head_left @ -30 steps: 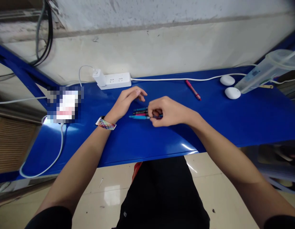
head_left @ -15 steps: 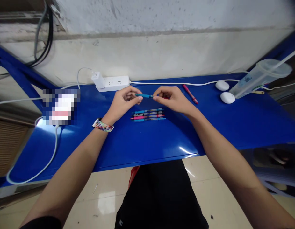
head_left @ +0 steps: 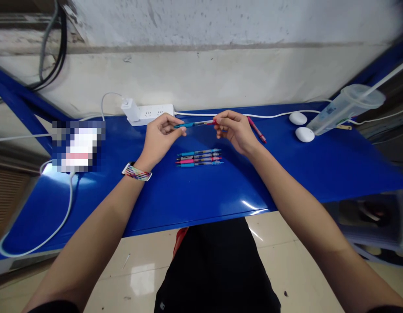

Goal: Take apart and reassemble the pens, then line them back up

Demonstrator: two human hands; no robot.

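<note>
Between my hands, above the blue table (head_left: 195,195), a pen (head_left: 195,124) with a blue grip and a red end is held level. My left hand (head_left: 160,137) pinches its blue tip end. The thumb and fingers of my right hand (head_left: 236,130) close on the red end. Below lies a row of several pens (head_left: 199,158) with blue, grey and pink grips, set side by side. Just beyond my right hand rests a red pen (head_left: 256,129), slanted on the table and partly hidden by the hand.
A white power strip (head_left: 156,113) with a plugged-in charger (head_left: 130,109) sits by the wall. At left is a blurred-out phone (head_left: 78,147) with a white cable (head_left: 69,208). Two white rounded objects (head_left: 305,134) and a clear plastic cup (head_left: 340,111) with a straw stand at right.
My right hand has shifted its grip to the pen's outer end, so more of the barrel and its red end show. The row of pens stays in place; the camera view shifted slightly.
</note>
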